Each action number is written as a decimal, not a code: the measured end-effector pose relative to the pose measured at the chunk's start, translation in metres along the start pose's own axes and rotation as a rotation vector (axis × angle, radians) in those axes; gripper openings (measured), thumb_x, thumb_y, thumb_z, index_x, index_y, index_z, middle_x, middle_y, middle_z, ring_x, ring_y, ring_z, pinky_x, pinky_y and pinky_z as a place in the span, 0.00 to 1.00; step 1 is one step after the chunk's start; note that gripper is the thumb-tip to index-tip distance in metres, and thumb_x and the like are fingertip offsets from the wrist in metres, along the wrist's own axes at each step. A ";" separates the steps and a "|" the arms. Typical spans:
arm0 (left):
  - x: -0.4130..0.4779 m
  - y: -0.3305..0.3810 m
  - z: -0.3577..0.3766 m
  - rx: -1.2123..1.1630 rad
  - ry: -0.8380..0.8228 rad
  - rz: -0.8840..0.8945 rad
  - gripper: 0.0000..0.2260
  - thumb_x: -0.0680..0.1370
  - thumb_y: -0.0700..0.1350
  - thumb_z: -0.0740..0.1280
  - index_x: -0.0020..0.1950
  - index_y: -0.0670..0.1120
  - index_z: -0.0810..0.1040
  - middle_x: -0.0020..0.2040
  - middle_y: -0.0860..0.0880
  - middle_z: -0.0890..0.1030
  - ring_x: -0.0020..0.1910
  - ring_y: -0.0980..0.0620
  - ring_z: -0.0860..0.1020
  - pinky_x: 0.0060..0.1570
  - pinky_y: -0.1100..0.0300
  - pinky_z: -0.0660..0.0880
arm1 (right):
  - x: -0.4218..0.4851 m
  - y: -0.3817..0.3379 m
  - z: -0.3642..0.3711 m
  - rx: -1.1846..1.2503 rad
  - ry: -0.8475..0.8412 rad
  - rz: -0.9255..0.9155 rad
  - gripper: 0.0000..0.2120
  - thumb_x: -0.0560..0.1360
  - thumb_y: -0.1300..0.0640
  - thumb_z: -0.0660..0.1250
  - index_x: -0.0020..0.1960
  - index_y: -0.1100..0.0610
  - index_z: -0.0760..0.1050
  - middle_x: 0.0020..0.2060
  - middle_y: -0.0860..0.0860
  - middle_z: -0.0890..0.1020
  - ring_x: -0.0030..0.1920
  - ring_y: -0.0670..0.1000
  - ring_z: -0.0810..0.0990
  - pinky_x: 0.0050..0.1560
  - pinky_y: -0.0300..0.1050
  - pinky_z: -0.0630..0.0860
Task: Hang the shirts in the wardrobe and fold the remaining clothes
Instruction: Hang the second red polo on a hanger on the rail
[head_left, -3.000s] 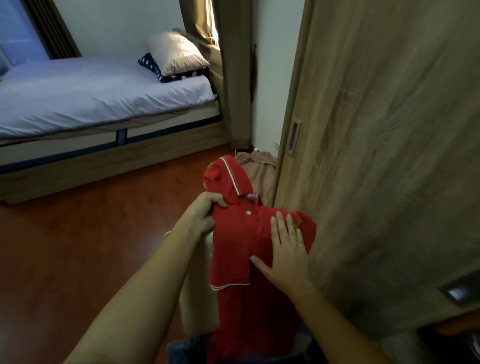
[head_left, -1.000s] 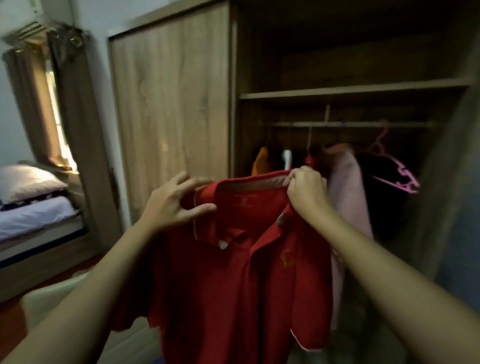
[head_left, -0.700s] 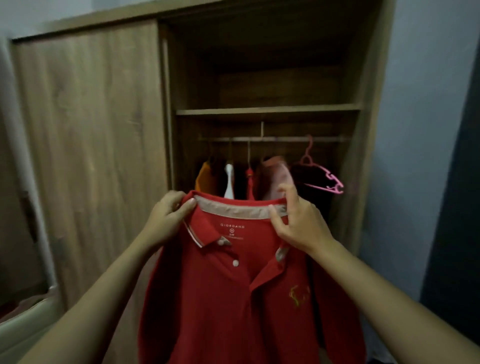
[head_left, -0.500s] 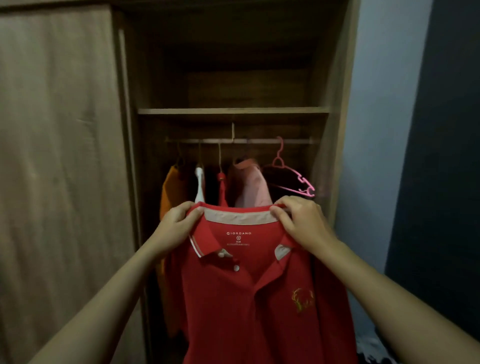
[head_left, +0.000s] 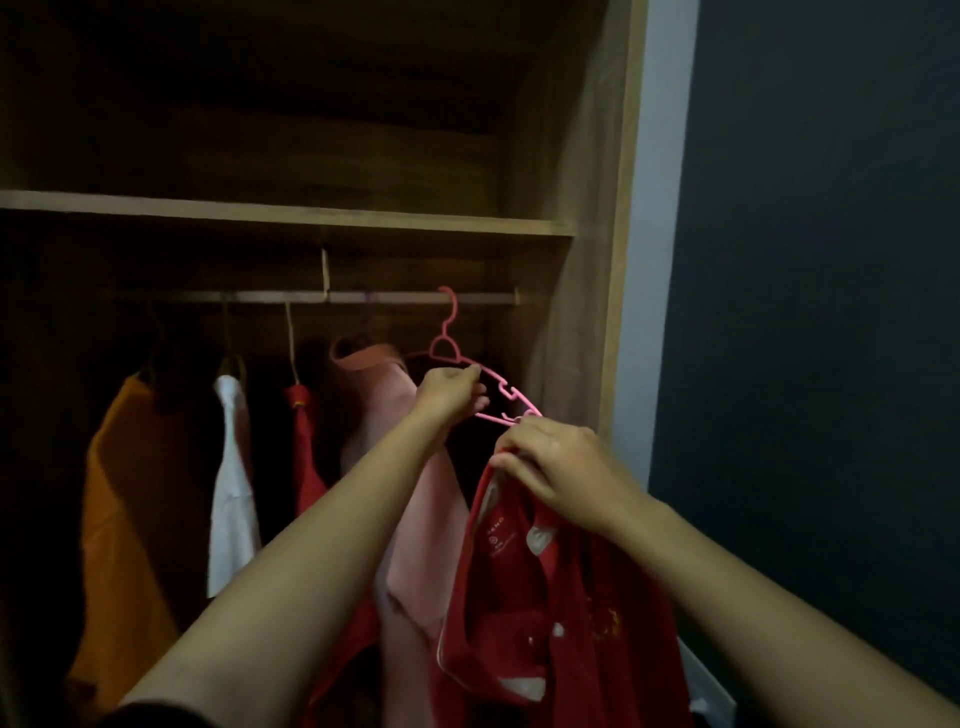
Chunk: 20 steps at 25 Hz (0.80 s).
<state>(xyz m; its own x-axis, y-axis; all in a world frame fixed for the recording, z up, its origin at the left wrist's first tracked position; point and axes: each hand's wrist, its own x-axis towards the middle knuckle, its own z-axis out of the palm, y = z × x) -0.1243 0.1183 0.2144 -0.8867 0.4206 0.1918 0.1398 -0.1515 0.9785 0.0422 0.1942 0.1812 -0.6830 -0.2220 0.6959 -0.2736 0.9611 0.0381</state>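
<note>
At wardrobe rail, 12 o'clock: left hand pinches pink hanger, hook on rail. Right hand, at hanger's 5 o'clock, fingers curled gripping red shirt collar. Risk: single-handed collar grip slips, shirt drops; tugging may unhook hanger.

2 bare hands are seen, the left hand and the right hand, with nothing worn on the fingers or wrists that show. The left forearm and the right forearm are uncovered along their whole visible length. The edge of 1 dark sleeve is seen at the upper end of the left arm. Short, pale nails are seen on the left fingertips.
</note>
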 end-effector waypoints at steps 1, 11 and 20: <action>0.019 -0.003 0.010 -0.033 -0.007 -0.061 0.10 0.80 0.42 0.61 0.40 0.43 0.74 0.44 0.42 0.76 0.35 0.50 0.77 0.37 0.62 0.75 | 0.002 0.006 0.002 -0.007 -0.001 -0.005 0.17 0.77 0.43 0.54 0.49 0.51 0.77 0.44 0.47 0.80 0.44 0.50 0.80 0.41 0.53 0.79; 0.133 -0.025 0.053 -0.138 0.009 -0.207 0.11 0.81 0.41 0.59 0.62 0.40 0.73 0.43 0.46 0.76 0.35 0.52 0.73 0.33 0.61 0.71 | 0.012 0.046 0.009 -0.120 -0.043 -0.001 0.17 0.78 0.46 0.53 0.49 0.56 0.76 0.43 0.50 0.79 0.39 0.50 0.80 0.34 0.50 0.78; 0.111 0.005 0.046 -0.285 0.011 -0.169 0.16 0.79 0.28 0.50 0.61 0.40 0.70 0.40 0.46 0.78 0.35 0.55 0.83 0.31 0.61 0.68 | 0.006 0.044 0.015 -0.210 -0.159 0.014 0.21 0.76 0.42 0.47 0.50 0.54 0.73 0.44 0.49 0.77 0.38 0.50 0.79 0.33 0.50 0.78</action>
<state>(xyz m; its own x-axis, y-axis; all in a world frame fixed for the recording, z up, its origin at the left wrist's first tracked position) -0.2022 0.2051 0.2441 -0.8916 0.4520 0.0259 -0.1377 -0.3252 0.9356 0.0157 0.2327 0.1761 -0.7880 -0.2151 0.5769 -0.1278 0.9737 0.1885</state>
